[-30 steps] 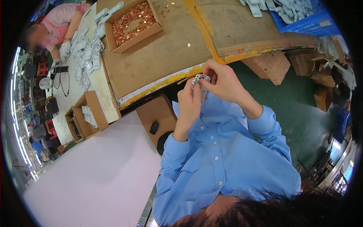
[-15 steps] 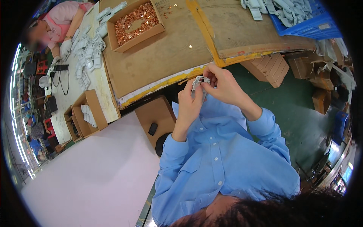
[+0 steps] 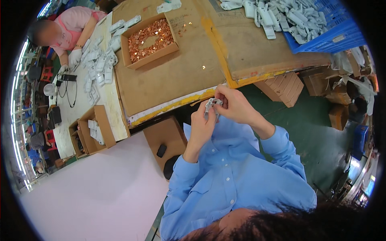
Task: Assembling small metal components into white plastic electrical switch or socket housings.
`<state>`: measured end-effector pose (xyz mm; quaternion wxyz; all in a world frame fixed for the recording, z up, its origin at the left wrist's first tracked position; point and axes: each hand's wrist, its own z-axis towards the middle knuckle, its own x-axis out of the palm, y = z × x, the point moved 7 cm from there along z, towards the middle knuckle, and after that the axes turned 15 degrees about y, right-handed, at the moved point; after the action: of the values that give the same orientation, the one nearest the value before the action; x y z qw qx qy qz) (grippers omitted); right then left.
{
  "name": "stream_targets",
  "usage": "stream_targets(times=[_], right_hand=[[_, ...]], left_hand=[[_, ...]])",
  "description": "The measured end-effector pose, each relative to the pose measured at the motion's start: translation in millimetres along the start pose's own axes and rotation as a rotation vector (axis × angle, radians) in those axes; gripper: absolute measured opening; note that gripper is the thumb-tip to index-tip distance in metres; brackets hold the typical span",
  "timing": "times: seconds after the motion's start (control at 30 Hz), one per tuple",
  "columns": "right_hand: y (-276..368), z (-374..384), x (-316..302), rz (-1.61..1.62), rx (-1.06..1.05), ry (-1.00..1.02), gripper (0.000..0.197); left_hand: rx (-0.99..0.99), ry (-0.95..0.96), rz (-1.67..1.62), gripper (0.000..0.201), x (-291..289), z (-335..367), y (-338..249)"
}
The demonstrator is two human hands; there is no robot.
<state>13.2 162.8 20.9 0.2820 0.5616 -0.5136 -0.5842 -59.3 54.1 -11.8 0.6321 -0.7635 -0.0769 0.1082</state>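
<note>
Just off the table's near edge, my left hand (image 3: pixel 202 127) is closed around a light grey plastic housing (image 3: pixel 212 103), its open end pointing up and away. My right hand (image 3: pixel 236 105) is pinched at the upper end of that housing; whether a small piece sits between those fingertips is too small to tell. Beyond my hands, a cardboard box (image 3: pixel 175 45) of small copper-coloured metal pieces (image 3: pixel 140 53) rests on the cardboard-covered table (image 3: pixel 161 86). One small metal piece (image 3: pixel 204 67) lies alone on the table.
A blue crate (image 3: pixel 335 44) at the far right is heaped with grey housings (image 3: pixel 295 18), some spilling onto the table. At the left, a co-worker (image 3: pixel 66 34) in pink with white gloves sits by more housings (image 3: pixel 98 66). A box (image 3: pixel 105 130) holds further housings.
The whole view has shifted, so table and hands sit lower in the picture. Both hands keep their hold on the housing, with the right fingers slightly shifted at its upper end.
</note>
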Motion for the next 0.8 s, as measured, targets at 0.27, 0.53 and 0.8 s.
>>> stream_targets(times=[0.27, 0.53, 0.8], right_hand=[[0, 29, 6, 0.057, -0.007, 0.014, 0.023], [-34, 81, -34, -0.324, -0.001, -0.167, 0.029], [-65, 109, -29, -0.637, 0.055, -0.069, 0.014]], left_hand=[[0.063, -0.021, 0.188, 0.025, -36, -9, 5], [-0.111, -0.624, 0.098, 0.021, -217, -41, 37], [-0.206, -1.07, 0.175, 0.028, -485, -12, 85]])
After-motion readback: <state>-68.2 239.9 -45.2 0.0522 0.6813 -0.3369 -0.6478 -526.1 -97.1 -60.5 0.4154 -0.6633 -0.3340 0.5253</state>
